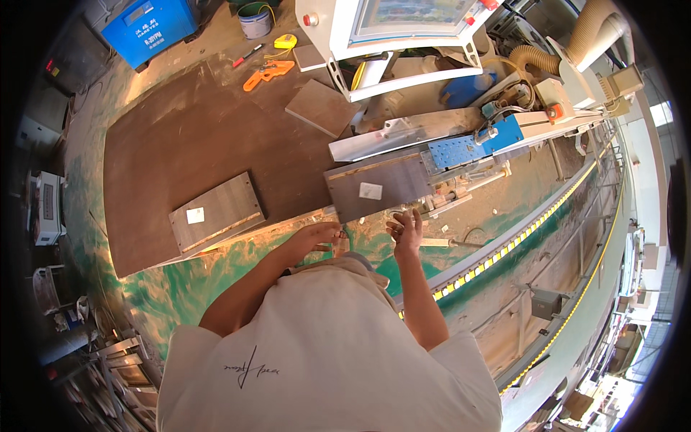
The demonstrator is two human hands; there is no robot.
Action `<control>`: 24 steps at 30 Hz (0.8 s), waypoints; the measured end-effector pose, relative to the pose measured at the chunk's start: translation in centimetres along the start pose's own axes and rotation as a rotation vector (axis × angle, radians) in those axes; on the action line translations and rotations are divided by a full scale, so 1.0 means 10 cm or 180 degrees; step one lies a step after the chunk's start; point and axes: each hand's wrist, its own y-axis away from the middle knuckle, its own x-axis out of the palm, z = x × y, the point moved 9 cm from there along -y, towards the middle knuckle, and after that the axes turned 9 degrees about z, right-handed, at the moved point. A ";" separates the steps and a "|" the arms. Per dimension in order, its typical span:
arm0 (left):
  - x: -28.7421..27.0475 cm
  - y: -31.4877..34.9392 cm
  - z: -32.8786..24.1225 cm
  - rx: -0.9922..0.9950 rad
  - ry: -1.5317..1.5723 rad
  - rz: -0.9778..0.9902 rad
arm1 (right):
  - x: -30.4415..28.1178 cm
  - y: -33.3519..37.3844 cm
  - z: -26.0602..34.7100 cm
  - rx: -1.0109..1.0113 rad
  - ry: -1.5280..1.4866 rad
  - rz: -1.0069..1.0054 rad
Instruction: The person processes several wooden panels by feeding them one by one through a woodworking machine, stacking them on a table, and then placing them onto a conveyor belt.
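A dark grey-brown wood panel [399,181] with a white label lies under the machine's blue perforated plate [457,151], its near edge facing me. My left hand [318,236] is just short of that panel's near left corner, fingers loosely bent and apart, with nothing plainly in them. By the near right corner is my right hand [407,230], raised with its fingers spread and curved; it appears to hold nothing. A second labelled panel [234,209] rests at the near edge of the brown table [165,151], left of my left hand.
An orange tool [268,73], a yellow tape measure [286,42] and a small loose board [322,108] lie further back on the table. Behind them stands a white-framed control screen [407,21]. A long rail with yellow blocks [497,252] runs off to the right.
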 end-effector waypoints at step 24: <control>-2.28 2.30 1.28 0.0411 0.1628 -0.3968 | 0.48 -0.21 0.24 -0.0070 0.1108 0.0535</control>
